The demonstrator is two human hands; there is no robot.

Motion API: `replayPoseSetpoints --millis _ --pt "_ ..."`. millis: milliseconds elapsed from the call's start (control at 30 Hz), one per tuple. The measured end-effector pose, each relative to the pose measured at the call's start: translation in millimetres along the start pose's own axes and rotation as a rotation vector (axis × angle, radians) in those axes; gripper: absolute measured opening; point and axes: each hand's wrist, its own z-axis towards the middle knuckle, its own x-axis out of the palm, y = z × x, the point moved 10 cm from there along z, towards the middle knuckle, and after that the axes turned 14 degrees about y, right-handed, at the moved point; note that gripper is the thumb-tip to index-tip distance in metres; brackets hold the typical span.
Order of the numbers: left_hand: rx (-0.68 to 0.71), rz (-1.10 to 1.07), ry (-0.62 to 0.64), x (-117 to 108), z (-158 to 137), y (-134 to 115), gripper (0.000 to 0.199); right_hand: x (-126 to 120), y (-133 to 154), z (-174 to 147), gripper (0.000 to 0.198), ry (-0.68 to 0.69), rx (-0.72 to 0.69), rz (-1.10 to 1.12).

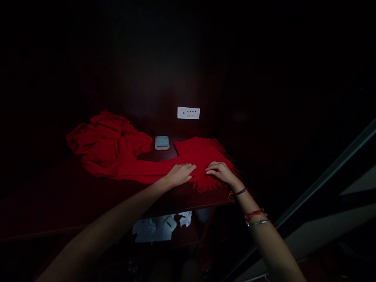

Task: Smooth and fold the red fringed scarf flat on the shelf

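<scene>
A red fringed scarf (143, 169) lies across the dark table. Its left part is heaped in loose folds, while the right part is spread flatter, with fringe along the edges. On the scarf's front edge, my left hand (180, 174) has its fingers curled closed on the cloth; a ring shows on one finger. A short way to the right, my right hand (221, 171) pinches the scarf just above the front fringe. Part of its grip is hidden, and bracelets circle that wrist and forearm.
Behind the scarf, a phone (162, 142) rests on the dark table (117, 196). A white socket panel (188, 113) is on the wall. Below, a shelf holds papers (149, 230) and a small white case (170, 223). A pale diagonal rail (326, 176) stands at right; surroundings are very dark.
</scene>
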Motion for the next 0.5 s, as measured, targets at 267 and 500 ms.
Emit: replayPoseSetpoints --millis 267,500 --pt "-0.102 0.141 -0.014 -11 -17 14 0.025 -1 -5 1 0.02 -0.045 0.046 -0.085" --pt "-0.31 0.251 0.034 -25 -83 89 0.027 2 -9 2 0.017 -0.029 0.054 -0.094"
